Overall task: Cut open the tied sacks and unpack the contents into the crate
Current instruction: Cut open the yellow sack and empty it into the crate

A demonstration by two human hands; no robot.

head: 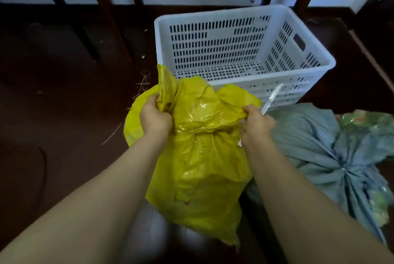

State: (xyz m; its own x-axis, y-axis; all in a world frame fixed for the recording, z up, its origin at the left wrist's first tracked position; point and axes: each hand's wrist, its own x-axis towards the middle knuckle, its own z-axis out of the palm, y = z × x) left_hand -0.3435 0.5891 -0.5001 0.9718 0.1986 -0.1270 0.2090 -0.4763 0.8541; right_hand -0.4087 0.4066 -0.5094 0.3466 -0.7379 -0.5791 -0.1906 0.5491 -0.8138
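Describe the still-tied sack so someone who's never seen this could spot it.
Start at the white slotted crate. Just in front of its right corner lies the grey-blue sack. Unlike the held yellow sack, its folds gather to one knot.

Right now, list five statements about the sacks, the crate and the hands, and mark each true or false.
1. The left hand grips the yellow sack. True.
2. The crate is full. False: its floor shows bare.
3. The right hand holds a knife along with the yellow sack. True.
4. The grey sack lies left of the yellow sack. False: it lies to the right.
5. The grey sack is cut open. False: its neck is gathered shut.
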